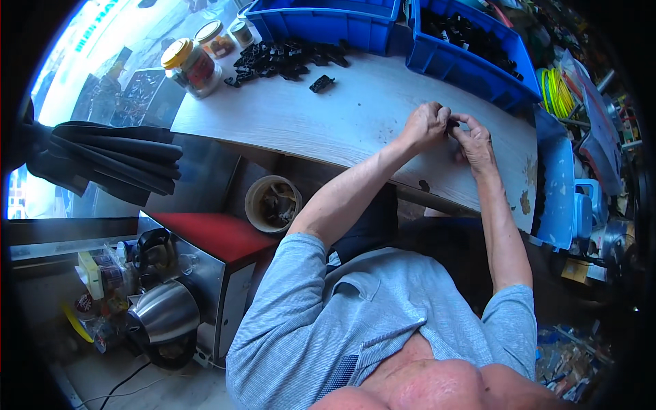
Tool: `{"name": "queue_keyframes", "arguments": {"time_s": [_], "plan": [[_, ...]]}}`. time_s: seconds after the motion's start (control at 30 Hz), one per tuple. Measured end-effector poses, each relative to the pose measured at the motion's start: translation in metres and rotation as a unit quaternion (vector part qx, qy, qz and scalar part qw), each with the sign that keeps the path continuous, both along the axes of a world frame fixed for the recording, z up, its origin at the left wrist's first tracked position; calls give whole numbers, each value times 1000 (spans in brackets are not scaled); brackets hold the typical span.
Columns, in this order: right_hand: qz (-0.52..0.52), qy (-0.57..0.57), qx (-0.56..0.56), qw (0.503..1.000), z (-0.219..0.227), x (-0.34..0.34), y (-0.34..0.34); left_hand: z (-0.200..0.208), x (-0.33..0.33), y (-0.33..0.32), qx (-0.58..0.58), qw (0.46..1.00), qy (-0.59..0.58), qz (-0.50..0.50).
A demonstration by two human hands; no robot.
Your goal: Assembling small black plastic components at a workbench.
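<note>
Over the right part of the white table, my left hand and my right hand meet at the fingertips. Between them is a small black part, mostly covered by the fingers, so its exact shape is hidden. Both hands are closed in a pinch on it. A heap of similar-looking black plastic pieces lies at the far left of the table. One black piece sits apart from that heap, nearer to me.
Along the far edge stand a blue bin and a second blue bin holding black pieces. Lidded jars are at the far left. Below the table's near edge is a round bucket. A metal kettle stands lower left.
</note>
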State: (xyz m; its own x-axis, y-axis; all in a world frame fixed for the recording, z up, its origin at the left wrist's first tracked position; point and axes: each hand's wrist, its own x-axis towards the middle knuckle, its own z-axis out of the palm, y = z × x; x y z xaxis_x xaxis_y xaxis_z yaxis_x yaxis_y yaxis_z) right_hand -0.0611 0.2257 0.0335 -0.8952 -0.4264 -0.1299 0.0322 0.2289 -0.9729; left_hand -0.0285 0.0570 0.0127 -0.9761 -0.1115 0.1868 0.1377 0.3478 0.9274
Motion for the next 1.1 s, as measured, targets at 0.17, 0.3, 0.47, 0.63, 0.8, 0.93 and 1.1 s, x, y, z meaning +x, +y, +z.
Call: {"name": "queue_keyframes", "arguments": {"time_s": [0.17,0.3,0.47,0.63,0.8,0.93,1.1], "plan": [[-15,-21,17,1000,-10,-7,9,12,9,3,88,993,-45,-66],[-17,-12,20,1000,-13,-6,8,-7,19,10,-18,998,51,12],[24,-20,-12,999,-6,-2,1,-7,12,-4,23,1000,-1,-4],[49,-16,-17,999,0,5,1,-4,24,-12,28,998,-47,-7],[39,7,27,999,2,9,-6,-1,49,-125,-309,863,207,342],[46,21,33,998,-2,9,-9,-18,68,-191,-459,817,92,336],[17,22,95,995,6,14,-11,-21,72,-174,-413,860,133,269]]}}
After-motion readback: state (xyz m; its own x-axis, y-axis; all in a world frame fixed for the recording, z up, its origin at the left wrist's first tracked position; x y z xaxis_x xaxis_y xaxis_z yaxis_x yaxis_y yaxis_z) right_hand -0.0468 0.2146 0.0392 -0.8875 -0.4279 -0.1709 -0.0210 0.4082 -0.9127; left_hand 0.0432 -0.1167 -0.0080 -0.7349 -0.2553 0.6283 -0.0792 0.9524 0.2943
